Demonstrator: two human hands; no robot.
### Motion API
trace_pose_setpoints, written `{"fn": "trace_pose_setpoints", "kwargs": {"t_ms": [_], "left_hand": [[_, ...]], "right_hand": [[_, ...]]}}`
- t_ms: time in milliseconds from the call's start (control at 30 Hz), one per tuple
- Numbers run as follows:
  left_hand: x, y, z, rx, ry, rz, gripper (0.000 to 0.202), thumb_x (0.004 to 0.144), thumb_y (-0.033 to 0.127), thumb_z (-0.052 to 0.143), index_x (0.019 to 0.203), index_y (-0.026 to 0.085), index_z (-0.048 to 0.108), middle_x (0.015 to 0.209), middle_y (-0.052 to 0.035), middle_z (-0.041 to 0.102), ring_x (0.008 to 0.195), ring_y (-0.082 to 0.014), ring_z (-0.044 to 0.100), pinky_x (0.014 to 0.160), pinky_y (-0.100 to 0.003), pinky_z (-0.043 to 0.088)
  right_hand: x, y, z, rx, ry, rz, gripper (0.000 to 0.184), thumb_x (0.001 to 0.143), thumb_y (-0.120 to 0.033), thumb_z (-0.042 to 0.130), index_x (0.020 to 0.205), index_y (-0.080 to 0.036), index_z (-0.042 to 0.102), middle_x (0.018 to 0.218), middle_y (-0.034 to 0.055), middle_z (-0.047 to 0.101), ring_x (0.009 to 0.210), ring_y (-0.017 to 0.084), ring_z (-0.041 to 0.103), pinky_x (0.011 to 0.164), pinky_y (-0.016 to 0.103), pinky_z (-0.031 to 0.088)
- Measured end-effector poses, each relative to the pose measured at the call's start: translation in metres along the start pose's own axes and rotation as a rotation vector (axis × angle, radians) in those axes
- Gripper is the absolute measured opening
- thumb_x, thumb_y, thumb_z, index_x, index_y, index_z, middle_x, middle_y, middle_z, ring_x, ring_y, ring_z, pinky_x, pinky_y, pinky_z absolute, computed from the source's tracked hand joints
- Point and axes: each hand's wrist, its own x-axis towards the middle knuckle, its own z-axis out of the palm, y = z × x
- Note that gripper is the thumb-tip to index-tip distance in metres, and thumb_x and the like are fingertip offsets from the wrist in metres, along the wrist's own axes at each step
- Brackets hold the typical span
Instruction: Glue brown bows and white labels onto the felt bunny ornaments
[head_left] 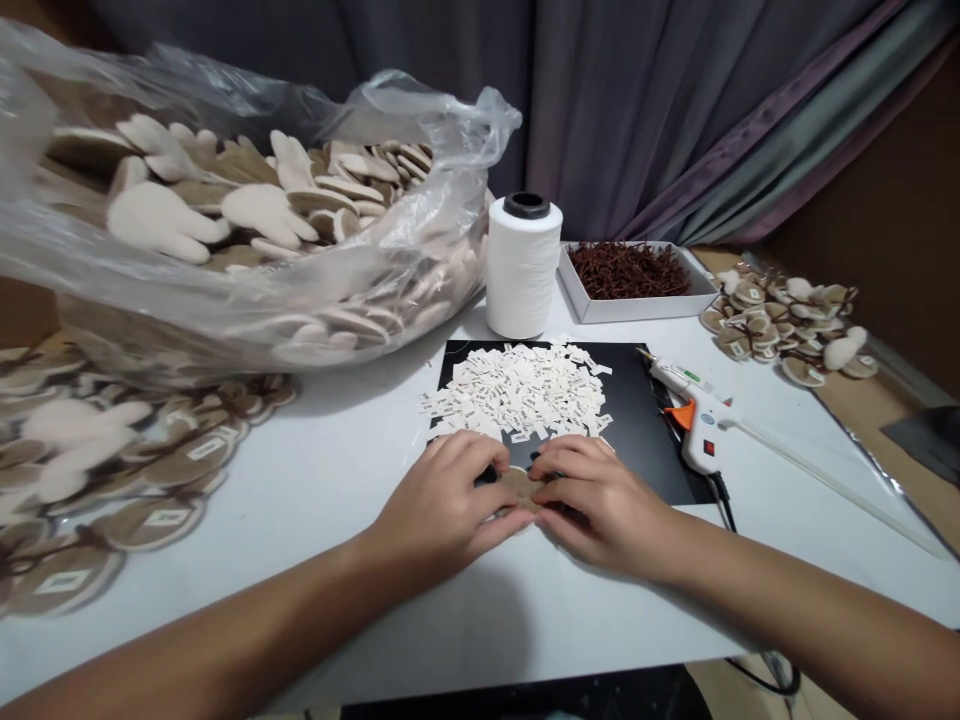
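Observation:
Both hands meet at the front edge of a black mat (660, 440), around a small tan felt-like piece with a pale rim (517, 488). My left hand (454, 495) has its fingers curled on the piece's left side. From the right, my right hand (596, 500) presses its fingertips and thumb on the same piece. Much of the piece is hidden under the fingers. Just beyond the hands lies a heap of small white printed labels (525, 390). A white and orange glue gun (701, 420) rests to the right, its cord trailing toward me.
A clear plastic bag (375, 330) full of bunny-shaped pieces stands back left. Behind the labels are a white thread cone (523, 265) and a box of brown bows (630, 285). Labelled pieces (184, 455) spread at left; another pile (787, 320) sits far right.

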Motion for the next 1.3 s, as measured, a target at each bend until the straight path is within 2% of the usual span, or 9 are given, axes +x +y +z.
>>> {"fn": "trace_pose_setpoints", "kwargs": {"t_ms": [133,333,500,667,867,967,1067,1167,1300], "left_hand": [[0.001,0.000,0.001,0.016,0.009,0.026,0.014,0.081,0.032,0.063,0.076,0.019,0.068,0.085,-0.0057,0.059,0.081,-0.0191,0.054,0.072,-0.033,0.043],[0.001,0.000,0.004,-0.032,-0.001,0.053,0.007,0.078,0.024,0.063,0.075,0.019,0.064,0.095,-0.0042,0.065,0.091,-0.0201,0.057,0.082,-0.035,0.043],[-0.002,-0.001,0.007,-0.043,-0.015,0.059,0.005,0.078,0.023,0.061,0.076,0.018,0.062,0.091,-0.0012,0.068,0.086,-0.0171,0.059,0.089,-0.035,0.040],[-0.002,-0.001,0.008,-0.072,-0.047,0.048,0.006,0.079,0.024,0.060,0.078,0.018,0.060,0.090,-0.0003,0.068,0.085,-0.0161,0.060,0.093,-0.037,0.038],[-0.002,0.002,0.005,-0.114,-0.107,-0.029,0.011,0.075,0.022,0.059,0.083,0.016,0.054,0.077,-0.0011,0.063,0.075,-0.0176,0.058,0.078,-0.036,0.045],[-0.002,0.005,0.003,-0.194,-0.080,-0.074,0.026,0.075,0.022,0.060,0.099,0.016,0.053,0.087,-0.0028,0.064,0.081,-0.0181,0.059,0.076,-0.033,0.047],[-0.001,0.005,0.000,-0.327,-0.038,-0.088,0.036,0.075,0.024,0.063,0.108,0.017,0.049,0.099,-0.0050,0.063,0.089,-0.0172,0.060,0.078,-0.029,0.050],[-0.002,0.001,-0.002,-0.390,0.030,-0.042,0.039,0.075,0.026,0.068,0.108,0.017,0.050,0.108,-0.0081,0.061,0.100,-0.0186,0.058,0.087,-0.028,0.049],[-0.002,-0.004,-0.002,-0.386,0.060,0.048,0.036,0.078,0.022,0.066,0.111,0.017,0.052,0.103,-0.0082,0.063,0.098,-0.0174,0.059,0.086,-0.027,0.050]], "right_hand": [[0.002,0.000,0.001,-0.014,0.033,-0.017,0.008,0.082,-0.019,0.057,0.082,-0.018,0.065,0.094,0.0058,0.067,0.100,0.021,0.056,0.086,0.036,0.043],[0.006,0.000,0.007,-0.001,0.053,0.007,0.003,0.076,-0.015,0.058,0.076,-0.018,0.060,0.089,0.0050,0.066,0.091,0.020,0.058,0.080,0.034,0.043],[0.006,0.001,0.014,0.005,0.037,0.018,0.009,0.071,-0.011,0.055,0.072,-0.018,0.051,0.077,0.0033,0.062,0.076,0.017,0.056,0.072,0.030,0.042],[0.003,0.000,0.019,-0.053,0.088,-0.005,0.014,0.071,-0.009,0.051,0.079,-0.019,0.044,0.070,0.0028,0.056,0.066,0.016,0.051,0.061,0.027,0.041],[0.002,0.002,0.024,-0.061,0.148,-0.082,0.020,0.072,-0.008,0.047,0.083,-0.022,0.037,0.070,0.0010,0.055,0.061,0.014,0.050,0.055,0.024,0.041],[0.003,0.002,0.022,-0.030,0.226,-0.103,0.021,0.073,-0.011,0.051,0.083,-0.023,0.036,0.072,0.0009,0.058,0.061,0.014,0.053,0.055,0.024,0.043],[0.005,-0.001,0.018,0.016,0.226,-0.062,0.018,0.075,-0.013,0.051,0.083,-0.023,0.038,0.073,0.0015,0.061,0.059,0.012,0.055,0.054,0.023,0.045],[0.005,-0.002,0.017,0.052,0.165,-0.018,0.015,0.076,-0.013,0.050,0.080,-0.023,0.040,0.074,0.0019,0.062,0.062,0.012,0.058,0.055,0.023,0.047],[0.002,0.000,0.021,0.120,0.257,-0.039,0.020,0.077,-0.015,0.051,0.087,-0.023,0.037,0.083,0.0046,0.064,0.071,0.013,0.063,0.058,0.023,0.050]]}}
